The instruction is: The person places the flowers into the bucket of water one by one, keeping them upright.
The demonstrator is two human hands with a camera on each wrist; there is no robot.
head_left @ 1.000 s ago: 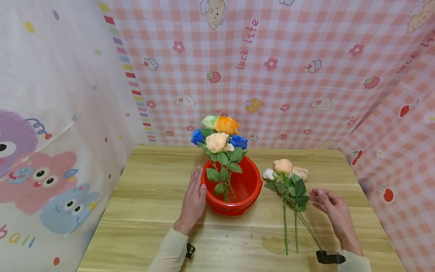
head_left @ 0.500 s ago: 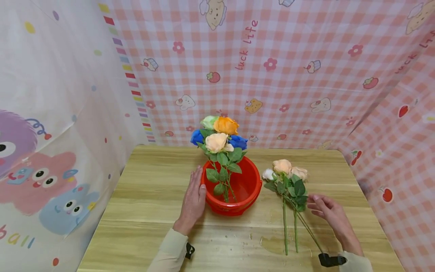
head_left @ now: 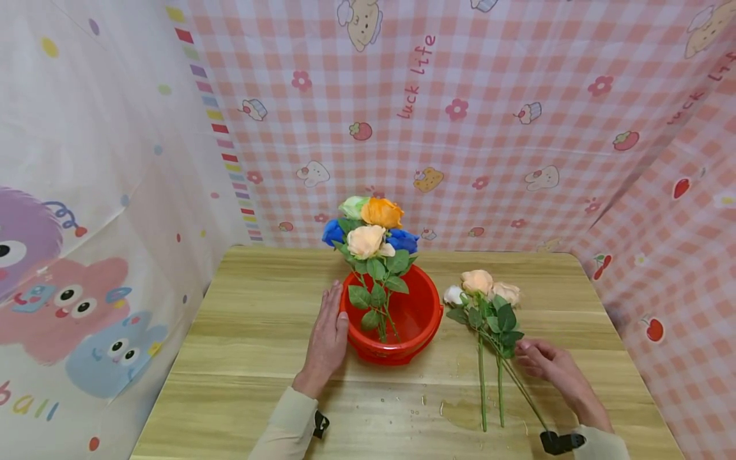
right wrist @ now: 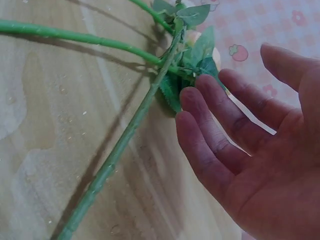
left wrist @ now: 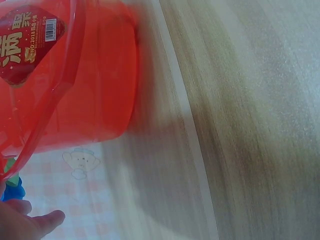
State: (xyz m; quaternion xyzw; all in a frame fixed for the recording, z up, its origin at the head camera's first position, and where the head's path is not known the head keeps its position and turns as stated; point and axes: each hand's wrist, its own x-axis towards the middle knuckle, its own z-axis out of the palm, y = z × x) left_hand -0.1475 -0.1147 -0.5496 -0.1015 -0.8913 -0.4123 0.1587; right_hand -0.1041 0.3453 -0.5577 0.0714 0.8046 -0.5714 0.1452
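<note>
My left hand (head_left: 326, 342) rests with straight fingers along the left side of a red plastic bucket (head_left: 425, 332). Several artificial roses stand in the bucket: an orange rose (head_left: 382, 212), a peach rose (head_left: 365, 241), blue ones and a pale green one. To the right, a few more roses lie on the table, two peach heads (head_left: 477, 281) and a white one (head_left: 453, 294), their green stems (right wrist: 122, 145) crossing toward the front. My right hand (head_left: 554, 370) is beside their leaves, fingers spread and loosely bent, fingertips right at the leaves in the right wrist view, holding nothing.
The wooden table (head_left: 259, 358) carries water drops and a small puddle (head_left: 468, 413) near the stems. A checked pink cloth (head_left: 494, 147) hangs behind the table, and a white printed cloth (head_left: 144, 211) hangs on the left.
My right hand has moved slightly toward the front and left, close to the leaves of the lying roses. The left hand, bucket and roses have stayed in place.
</note>
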